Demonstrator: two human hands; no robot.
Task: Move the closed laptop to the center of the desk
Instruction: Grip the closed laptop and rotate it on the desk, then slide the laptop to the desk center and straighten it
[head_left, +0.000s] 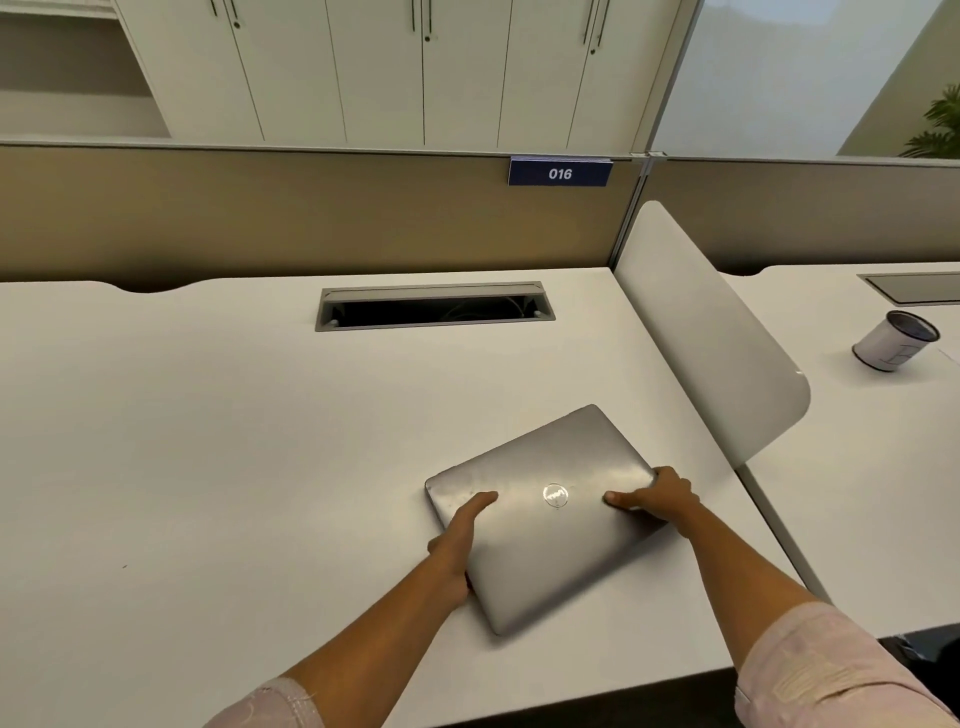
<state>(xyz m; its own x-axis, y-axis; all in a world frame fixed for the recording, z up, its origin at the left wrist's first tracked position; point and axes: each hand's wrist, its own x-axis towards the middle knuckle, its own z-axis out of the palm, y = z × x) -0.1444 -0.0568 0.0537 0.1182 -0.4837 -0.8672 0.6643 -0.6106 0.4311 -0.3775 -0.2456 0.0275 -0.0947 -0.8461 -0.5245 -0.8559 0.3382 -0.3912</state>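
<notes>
A closed silver laptop (545, 467) lies turned at an angle on the right part of the white desk (208, 441), near the front. My left hand (460, 540) grips its left edge, thumb on the lid and fingers under the side. My right hand (657, 496) holds the right edge the same way, thumb lying on top near the round logo. Both forearms reach in from the bottom of the view.
An open cable tray (434, 307) is set into the desk's back. A white curved divider (711, 332) stands along the desk's right edge. On the neighbouring desk sits a white cup (893, 340). A tan partition with a "016" sign (560, 173) closes the back.
</notes>
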